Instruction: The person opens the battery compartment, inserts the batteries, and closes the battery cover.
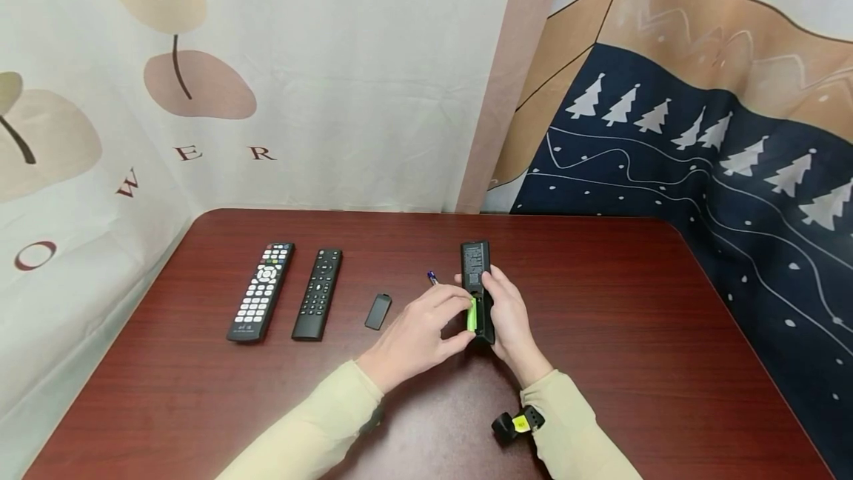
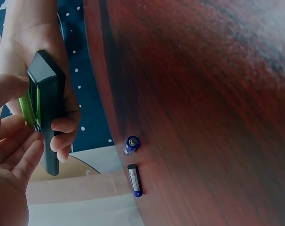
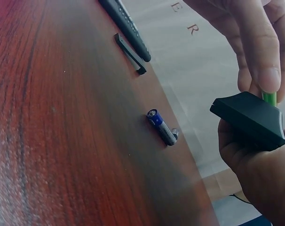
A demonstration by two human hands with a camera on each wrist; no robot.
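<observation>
My right hand (image 1: pixel 513 317) grips a black remote control (image 1: pixel 475 265), its back turned up and its battery compartment uncovered. Between thumb and fingertips, my left hand (image 1: pixel 420 332) pinches a green battery (image 2: pixel 26 109) at that compartment. Another green strip (image 2: pixel 38 104), seemingly a second battery, shows inside the compartment in the left wrist view. On the table beyond the left hand lie two blue-and-silver batteries (image 2: pixel 135 180), mostly hidden in the head view. A small black battery cover (image 1: pixel 378 312) rests left of the left hand.
Two more remotes lie face up on the left of the brown table (image 1: pixel 600 280): one with white buttons (image 1: pixel 261 292) and a slimmer black one (image 1: pixel 318 295). Printed curtains (image 1: pixel 373 80) hang behind the table. A black wrist device (image 1: pixel 516 424) is strapped at the right sleeve.
</observation>
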